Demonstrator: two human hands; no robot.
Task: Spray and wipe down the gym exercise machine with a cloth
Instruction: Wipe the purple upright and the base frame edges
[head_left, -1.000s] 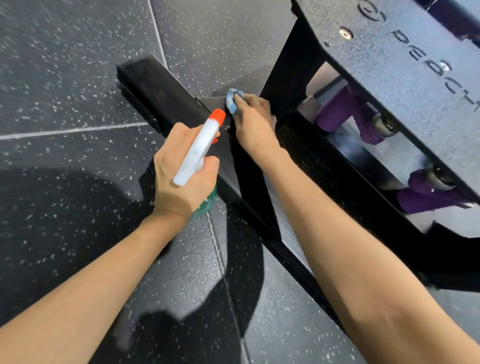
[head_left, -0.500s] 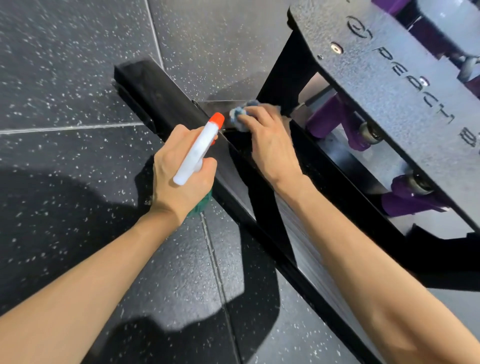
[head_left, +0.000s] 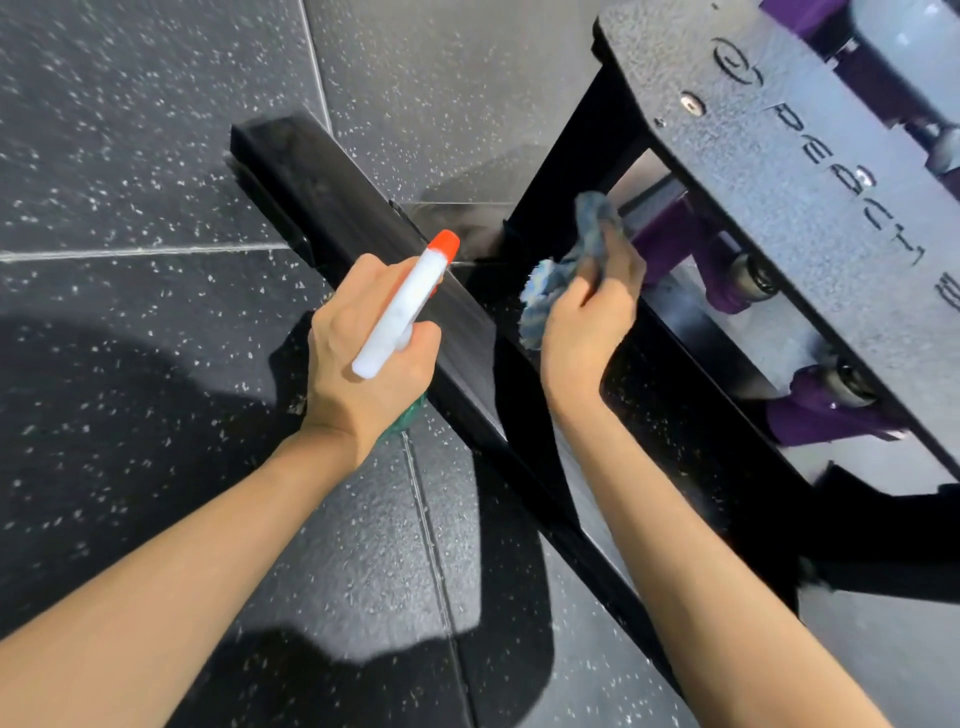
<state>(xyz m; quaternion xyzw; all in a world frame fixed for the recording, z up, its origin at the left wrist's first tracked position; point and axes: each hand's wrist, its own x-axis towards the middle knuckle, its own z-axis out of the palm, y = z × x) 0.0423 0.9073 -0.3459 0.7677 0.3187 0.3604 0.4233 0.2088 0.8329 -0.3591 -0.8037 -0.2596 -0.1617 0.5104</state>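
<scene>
The left hand (head_left: 363, 358) grips the bottle (head_left: 402, 306), fingers curled round its neck, with the orange nozzle aimed at the far end of the bar (head_left: 322, 197) where it meets the machine (head_left: 566, 182). The right hand (head_left: 587, 317) pinches the bunched cloth (head_left: 543, 299) just right of the nozzle, above that joint. A squeeze from here would likely throw mist past the narrow bar onto the floor (head_left: 130, 156), leaving a slick patch, or onto the right hand, which sits close to the spray line. The cloth's loose upper end stands up near the purple rollers (head_left: 670, 239) under the plate (head_left: 810, 171) and could snag there if the hand sweeps to the right. Wadded this tightly, it offers little flat face, so a wipe may only smear. Whether the cloth touches the metal at all I cannot tell, as the hand covers the contact. The bottle's green body is almost wholly hidden under the left palm, so its fill level is unknown, and the trigger finger is out of sight. The plate's lettering runs off the right edge, and the machine's upper part is cut off.
</scene>
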